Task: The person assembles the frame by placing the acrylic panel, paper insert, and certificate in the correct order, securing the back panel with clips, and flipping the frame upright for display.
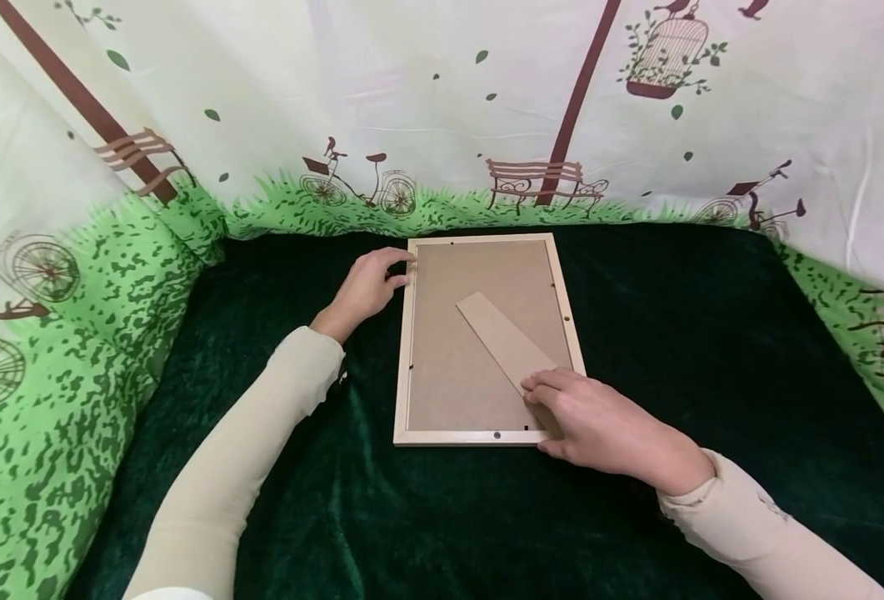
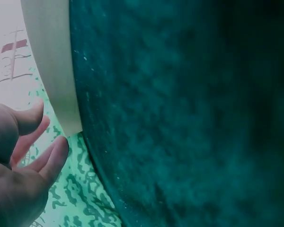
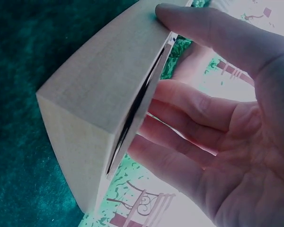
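Note:
A light wooden picture frame [image 1: 402, 400] lies back side up, its brown backing board [image 1: 449, 350] facing me. A flat tan stand strip [image 1: 497, 333] slants across the board towards the lower right corner. At that corner my right hand [image 1: 599, 421] grips the frame, fingers over the strip and thumb against the outer edge. The right wrist view shows the thumb on the frame's side [image 3: 99, 80] and a dark gap beside the strip. My left hand [image 1: 367, 287] touches the upper left edge with loosely bent fingers; in the left wrist view its fingertips [image 2: 60, 146] are close to the frame.
Dark green velvet cloth [image 1: 277, 492] covers the surface under the frame. Behind and at the sides hangs a printed curtain [image 1: 427, 100] with benches, bicycles and leaves; its green lower part meets the velvet. Small dark tabs and round metal pieces [image 1: 497, 435] sit along the frame's inner border.

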Demonstrator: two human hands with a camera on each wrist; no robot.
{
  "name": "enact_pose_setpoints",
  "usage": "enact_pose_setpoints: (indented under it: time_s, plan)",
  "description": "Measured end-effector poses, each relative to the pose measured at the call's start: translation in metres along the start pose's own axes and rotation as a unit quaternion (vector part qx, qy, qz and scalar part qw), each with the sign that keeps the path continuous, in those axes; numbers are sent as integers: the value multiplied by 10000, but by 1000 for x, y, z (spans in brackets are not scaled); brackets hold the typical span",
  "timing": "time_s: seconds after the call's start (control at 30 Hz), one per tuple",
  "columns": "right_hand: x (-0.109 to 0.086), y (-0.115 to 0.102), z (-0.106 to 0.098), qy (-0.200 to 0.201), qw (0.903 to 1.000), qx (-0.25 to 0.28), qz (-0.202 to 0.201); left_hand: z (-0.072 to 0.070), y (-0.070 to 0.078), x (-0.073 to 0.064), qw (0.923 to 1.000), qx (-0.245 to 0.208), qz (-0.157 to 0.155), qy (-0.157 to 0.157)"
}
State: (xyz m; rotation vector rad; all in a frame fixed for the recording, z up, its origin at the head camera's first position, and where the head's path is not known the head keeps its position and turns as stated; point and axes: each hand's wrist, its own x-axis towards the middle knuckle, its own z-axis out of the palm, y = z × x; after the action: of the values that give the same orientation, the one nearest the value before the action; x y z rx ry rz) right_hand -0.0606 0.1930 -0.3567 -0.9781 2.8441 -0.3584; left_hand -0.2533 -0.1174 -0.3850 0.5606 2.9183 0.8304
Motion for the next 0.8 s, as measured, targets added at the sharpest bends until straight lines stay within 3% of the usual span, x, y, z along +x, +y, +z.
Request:
enact_pose_setpoints:
  time_s: [0.17,0.5,0.63,0.8]
  plan:
    - [-1,0,0,-5,10000,19,-2,-1,2,6,9995,188,112,-228]
    - [1,-2,1,-51,10000,39,9,-6,5,12,9966,759,219,-220]
    - [1,-2,1,21,10000,21,-15,-7,6,16,9895,1364,467,-44]
    - [0,-2,3,113,9999,-38,-76,-6,14,22,9724,2204,770,15]
